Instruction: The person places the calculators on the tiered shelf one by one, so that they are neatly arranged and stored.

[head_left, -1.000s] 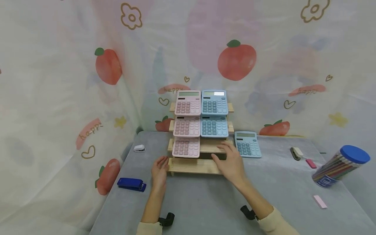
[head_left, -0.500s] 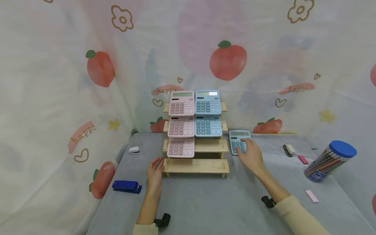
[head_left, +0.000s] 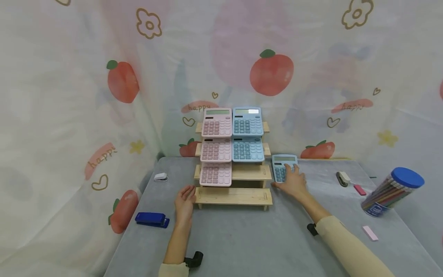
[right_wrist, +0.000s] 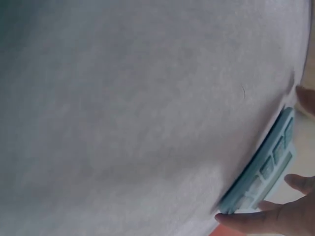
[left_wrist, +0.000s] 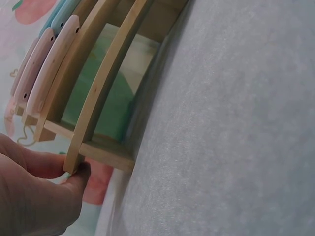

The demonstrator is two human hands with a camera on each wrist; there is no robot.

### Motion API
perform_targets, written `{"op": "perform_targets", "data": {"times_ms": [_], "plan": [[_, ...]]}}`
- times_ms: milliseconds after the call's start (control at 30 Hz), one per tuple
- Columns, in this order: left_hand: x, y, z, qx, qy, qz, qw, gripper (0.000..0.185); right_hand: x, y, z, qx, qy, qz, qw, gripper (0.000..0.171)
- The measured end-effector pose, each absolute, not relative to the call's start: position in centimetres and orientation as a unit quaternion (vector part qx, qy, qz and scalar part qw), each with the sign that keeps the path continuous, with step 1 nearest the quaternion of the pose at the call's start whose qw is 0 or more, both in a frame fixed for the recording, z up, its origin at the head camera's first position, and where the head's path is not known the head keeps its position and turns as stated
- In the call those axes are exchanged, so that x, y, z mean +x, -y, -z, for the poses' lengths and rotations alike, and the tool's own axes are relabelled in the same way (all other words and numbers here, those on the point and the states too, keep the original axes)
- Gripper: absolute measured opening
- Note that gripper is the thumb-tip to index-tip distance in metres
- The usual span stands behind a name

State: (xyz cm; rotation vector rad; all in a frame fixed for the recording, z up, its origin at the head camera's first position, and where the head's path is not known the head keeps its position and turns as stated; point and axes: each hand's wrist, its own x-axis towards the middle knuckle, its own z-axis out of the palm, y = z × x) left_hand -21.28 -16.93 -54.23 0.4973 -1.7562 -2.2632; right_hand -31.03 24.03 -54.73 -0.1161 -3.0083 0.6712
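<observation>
In the head view a four-tier wooden rack (head_left: 233, 196) stands in the middle of the table, with three pink calculators (head_left: 216, 175) on its left and two blue ones (head_left: 248, 149) on its upper right. My left hand (head_left: 184, 204) pinches the left end of the lowest shelf (left_wrist: 93, 103) between thumb and finger. To the right of the rack lies another blue calculator (head_left: 279, 170), partly hidden by my right hand (head_left: 293, 182). That hand's fingers are spread over it. In the right wrist view one fingertip touches the edge of this calculator (right_wrist: 266, 164), while the thumb stays apart.
A blue stapler (head_left: 152, 219) and a small white stapler (head_left: 160, 177) lie left of the rack. At the right are another stapler (head_left: 343, 178), a dark pink eraser (head_left: 360, 189), a light pink eraser (head_left: 370, 233) and a blue-lidded tub of pencils (head_left: 391, 192). Patterned cloth hangs behind.
My right hand has moved right, from in front of the rack's free shelf space to the blue calculator on the table, its fingers spreading wider. My left hand has kept its place at the rack.
</observation>
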Motion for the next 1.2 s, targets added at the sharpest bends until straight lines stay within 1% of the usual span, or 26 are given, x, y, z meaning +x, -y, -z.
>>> {"op": "perform_targets", "data": {"times_ms": [167, 267, 533, 933, 1200], "plan": [[-21.6, 16.5, 54.8, 0.173, 0.605, 0.768, 0.12, 0.055, -31.7, -24.7, 55.6, -0.051, 0.974, -0.216, 0.033, 0.106], [-21.8, 16.4, 55.0, 0.169, 0.606, 0.768, 0.122, 0.055, -31.8, -25.1, 55.9, -0.05, 0.972, -0.225, 0.041, 0.107], [-21.5, 16.2, 54.6, 0.169, 0.6, 0.773, 0.117, 0.057, -30.4, -25.0, 55.1, -0.058, 0.963, -0.25, 0.077, 0.108], [-21.4, 16.6, 54.2, 0.169, 0.597, 0.774, 0.129, 0.056, -24.2, -23.4, 48.9, -0.013, 0.951, -0.283, 0.125, 0.102], [-21.4, 16.8, 54.3, 0.176, 0.597, 0.773, 0.125, 0.056, -19.3, -21.7, 45.1, 0.032, 0.949, -0.281, 0.139, 0.102]]}}
